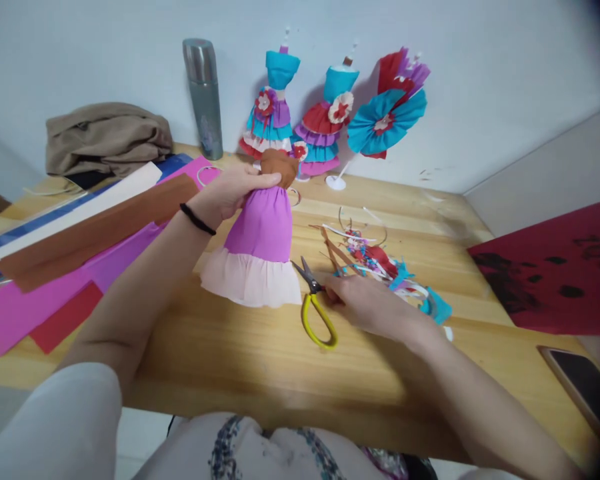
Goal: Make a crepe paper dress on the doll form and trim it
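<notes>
My left hand (237,187) grips a small paper dress at its brown bodice (276,167), thumb across the front. Below the bodice hang a purple skirt (263,223) and a pale pink ruffle (253,279) that spreads over the table. My right hand (355,297) is closed at the scissors (319,323), just right of the dress. One yellow handle loop shows; the other is hidden behind the fingers. The blades are slightly apart and point toward the ruffle's edge. A pile of paper scraps (375,257) lies beyond the right hand.
Crepe paper strips (95,227) cover the left side. A flask (204,100) and brown cloth (107,137) are at the back. Three dressed stands, one with a blue paper rosette (387,123), line the wall. At right are a red sheet (555,273) and a phone (580,387).
</notes>
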Demonstrator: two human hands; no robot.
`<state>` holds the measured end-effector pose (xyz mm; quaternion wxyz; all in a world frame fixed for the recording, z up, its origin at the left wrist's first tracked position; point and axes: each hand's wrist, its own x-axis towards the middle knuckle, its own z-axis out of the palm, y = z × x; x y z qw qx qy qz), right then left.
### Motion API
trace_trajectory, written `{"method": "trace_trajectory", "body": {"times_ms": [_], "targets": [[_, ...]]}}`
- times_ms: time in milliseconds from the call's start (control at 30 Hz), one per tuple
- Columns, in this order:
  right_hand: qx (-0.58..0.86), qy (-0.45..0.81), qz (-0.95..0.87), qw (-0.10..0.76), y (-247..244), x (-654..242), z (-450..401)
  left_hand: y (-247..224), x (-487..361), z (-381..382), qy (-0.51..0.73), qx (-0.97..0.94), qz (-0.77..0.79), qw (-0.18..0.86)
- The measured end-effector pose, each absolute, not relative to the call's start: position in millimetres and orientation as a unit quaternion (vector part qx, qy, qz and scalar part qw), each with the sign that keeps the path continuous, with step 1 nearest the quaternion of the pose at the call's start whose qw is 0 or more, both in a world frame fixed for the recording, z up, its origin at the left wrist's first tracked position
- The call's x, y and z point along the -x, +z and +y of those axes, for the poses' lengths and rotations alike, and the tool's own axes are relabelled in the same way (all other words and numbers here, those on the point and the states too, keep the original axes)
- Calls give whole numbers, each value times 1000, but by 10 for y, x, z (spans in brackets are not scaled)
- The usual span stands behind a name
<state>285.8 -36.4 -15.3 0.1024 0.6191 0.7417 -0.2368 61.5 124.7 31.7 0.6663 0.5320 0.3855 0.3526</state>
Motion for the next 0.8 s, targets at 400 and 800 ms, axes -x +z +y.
{"method": "trace_trajectory", "body": {"times_ms": [400,800], "targets": [[-571,-501,601,-247,-465,-3410,-355,-36,-550,1158,265,-382,417,781],[-412,-636,468,-455,-487,-3355,-175,-62,-383,1251,331,-313,356,816]]}}
